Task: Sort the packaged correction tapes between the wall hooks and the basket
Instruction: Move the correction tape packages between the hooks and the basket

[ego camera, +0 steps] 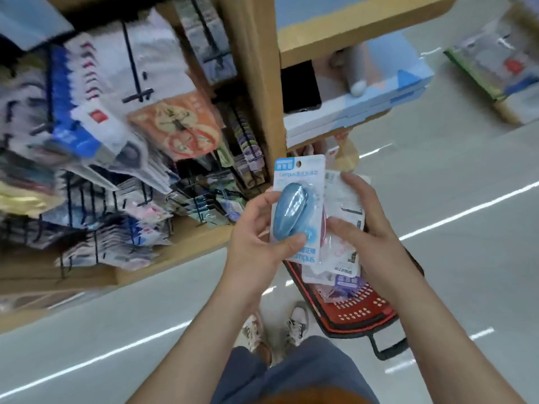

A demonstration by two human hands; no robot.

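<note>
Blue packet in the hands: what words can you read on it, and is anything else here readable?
"Campus": top of the blue packet; the characters after it are too blurred to read.
"mpus": bottom of the same packet, its start hidden by the left hand.
White packets in the right hand: print too small to read.
Shelf packs: blurred, unreadable.

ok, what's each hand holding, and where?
Left hand: blue pack, lower half, thumb on its front. Right hand: white packs, right edge.
</note>
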